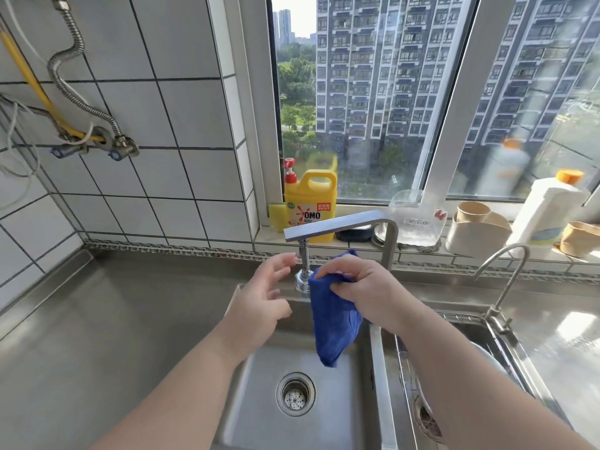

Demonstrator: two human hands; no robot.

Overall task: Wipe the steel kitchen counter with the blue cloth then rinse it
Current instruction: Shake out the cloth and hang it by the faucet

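The steel desk is running along the tiled wall on the left and under the window ledge at the back, and it is showing no cloth on it now, so by my judgement the wiping is over and the rinsing step is in hand. The sink is sitting sunk into the desk near its back edge, with its drain in the middle of the basin floor and a second basin beside it on the right. The tap is reaching out from the back edge over the left basin, its nozzle hanging on a short coiled neck; I cannot tell whether any water is coming out of it.

The blue cloth is hanging over the left basin, touching or just beside the nozzle. Its long axis is running up and down, with the bunched top end in the grip and the loose tip pointing down toward the drain.

The right hand is pinching the top of the cloth, fingers curled round the bunched fabric. The left hand is holding nothing, its fingers spread and relaxed, just beside the nozzle.

The next move is probably calling for water on the cloth, with the free hand coming in to squeeze and rub it under the nozzle.
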